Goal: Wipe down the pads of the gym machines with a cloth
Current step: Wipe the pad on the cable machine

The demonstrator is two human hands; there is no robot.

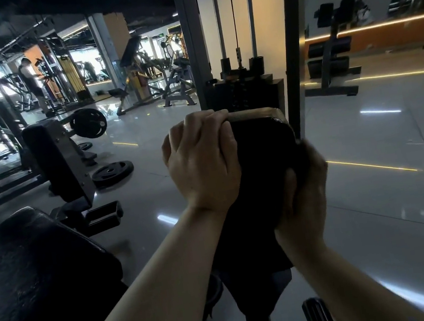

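A black upright pad of a cable machine stands in the middle of the view. My left hand grips the pad's top left corner, fingers curled over its upper edge. Blurred with motion, my right hand presses against the pad's right edge and holds a dark cloth, which is hard to tell apart from the pad. The lower part of the pad is hidden behind my forearms.
The machine's weight stack and steel uprights rise just behind the pad. A large black pad fills the lower left. A bench pad and a loose weight plate lie left. A person stands far off.
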